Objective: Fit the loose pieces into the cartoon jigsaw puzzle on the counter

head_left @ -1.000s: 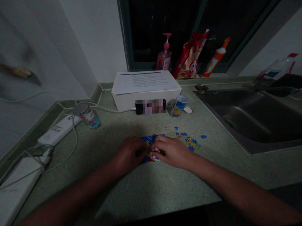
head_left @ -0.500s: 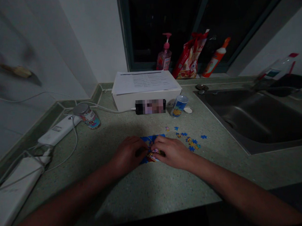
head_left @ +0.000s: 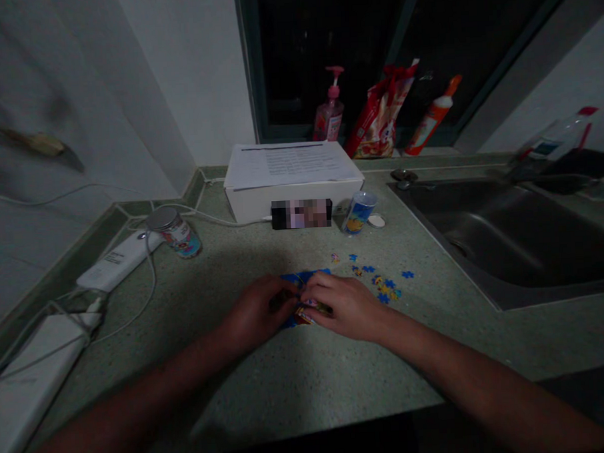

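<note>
A blue jigsaw puzzle [head_left: 320, 273] lies on the counter, largely covered by my two hands. My left hand [head_left: 259, 307] comes in from the left, with thumb and fingers curled to a pinch over the puzzle's middle. From the other side, my right hand [head_left: 346, 306] bends its fingers down on the same spot, the fingertips of both hands almost meeting. Whatever small piece lies between the fingertips is hidden. Loose puzzle pieces [head_left: 383, 284], blue and yellow, are scattered to the right of my right hand.
Behind the puzzle, a phone [head_left: 301, 214] leans on a white box [head_left: 251, 201]. Beside it stand an open blue canister [head_left: 357, 214] and its lid [head_left: 376, 221]. A jar [head_left: 175, 233], a power strip [head_left: 117, 262] and cables are at left; a sink [head_left: 513, 237] at right.
Both hands stay over the puzzle, their fingers shifting slightly. The left fingers have moved a little at the middle. The loose pieces lie as before.
</note>
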